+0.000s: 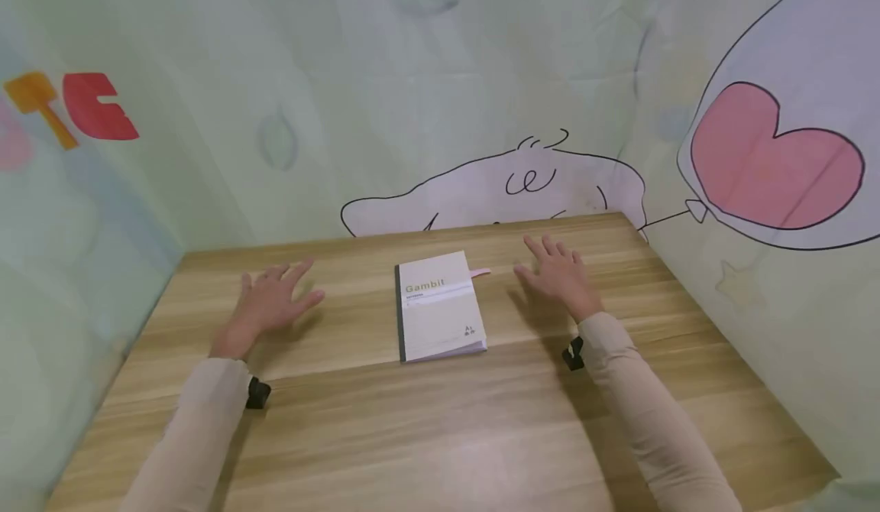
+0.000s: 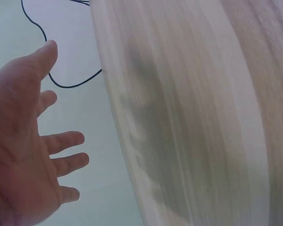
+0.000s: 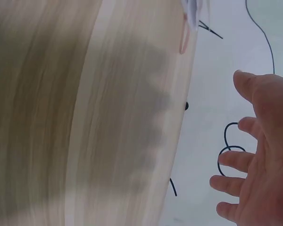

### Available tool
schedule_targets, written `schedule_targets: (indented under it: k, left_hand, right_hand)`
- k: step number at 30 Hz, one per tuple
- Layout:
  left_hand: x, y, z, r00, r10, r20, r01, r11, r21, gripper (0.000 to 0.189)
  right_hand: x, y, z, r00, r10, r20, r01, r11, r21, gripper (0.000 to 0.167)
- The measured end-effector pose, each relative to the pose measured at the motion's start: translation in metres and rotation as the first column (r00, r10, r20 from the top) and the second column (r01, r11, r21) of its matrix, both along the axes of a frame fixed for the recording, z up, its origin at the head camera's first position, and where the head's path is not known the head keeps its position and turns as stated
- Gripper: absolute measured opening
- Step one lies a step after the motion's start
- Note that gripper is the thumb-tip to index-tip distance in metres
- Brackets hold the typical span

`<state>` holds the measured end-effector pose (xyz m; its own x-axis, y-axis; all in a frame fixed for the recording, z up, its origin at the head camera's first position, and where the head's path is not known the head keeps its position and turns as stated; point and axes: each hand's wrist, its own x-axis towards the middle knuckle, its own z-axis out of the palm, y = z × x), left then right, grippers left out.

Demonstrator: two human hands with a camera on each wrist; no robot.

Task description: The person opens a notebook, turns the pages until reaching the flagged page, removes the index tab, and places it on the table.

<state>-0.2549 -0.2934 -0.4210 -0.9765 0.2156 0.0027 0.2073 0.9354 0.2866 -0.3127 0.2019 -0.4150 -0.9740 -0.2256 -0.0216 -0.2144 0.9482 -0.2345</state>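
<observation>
A notebook (image 1: 440,317) with a pale cover, a dark spine and the word "Gambit" lies between the two hands on the wooden table (image 1: 344,420). From its right side sticks a pink ribbon (image 1: 480,272). Left of the notebook, the left hand (image 1: 271,302) hovers over the table with fingers spread and holds nothing. The right hand (image 1: 558,275) hovers to the right of the notebook, its fingers also spread and bare. In the right wrist view, the ribbon (image 3: 184,35) shows at the top near the table edge.
Behind the table hangs a pale curtain (image 1: 309,115) with printed drawings, among them a balloon with a pink heart (image 1: 770,160). The table's far edge runs close to this curtain. Each wrist carries a small black device (image 1: 257,393) below the sleeve.
</observation>
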Motion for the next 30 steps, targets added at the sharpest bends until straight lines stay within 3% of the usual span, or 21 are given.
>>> schedule_targets:
  k: [4, 9, 16, 23, 30]
  left_hand:
    - [-0.002, 0.005, -0.008, 1.000, -0.013, 0.003, 0.013, 1.000, 0.008, 0.078]
    - [-0.002, 0.013, -0.013, 0.997, -0.048, -0.056, 0.048, 0.999, -0.006, 0.077]
    - [-0.007, 0.018, -0.016, 0.994, -0.067, -0.083, 0.067, 0.998, 0.000, 0.075]
    - [-0.011, 0.021, -0.016, 0.992, -0.102, -0.073, 0.104, 0.994, 0.017, 0.072]
    - [-0.016, 0.033, -0.016, 0.993, -0.108, -0.038, 0.110, 0.993, 0.044, 0.070]
  right_hand:
    - [-0.001, -0.005, -0.002, 1.000, -0.021, -0.018, 0.020, 0.998, -0.052, 0.073]
    - [-0.004, -0.015, -0.007, 0.999, -0.017, -0.043, 0.009, 0.984, -0.176, 0.072]
    - [-0.006, -0.035, -0.014, 0.999, -0.036, -0.014, 0.030, 0.955, -0.294, 0.075]
    - [-0.007, -0.049, -0.020, 0.998, -0.017, 0.055, 0.037, 0.918, -0.395, 0.076]
    - [-0.007, -0.057, -0.024, 0.997, 0.008, 0.075, 0.025, 0.901, -0.433, 0.069]
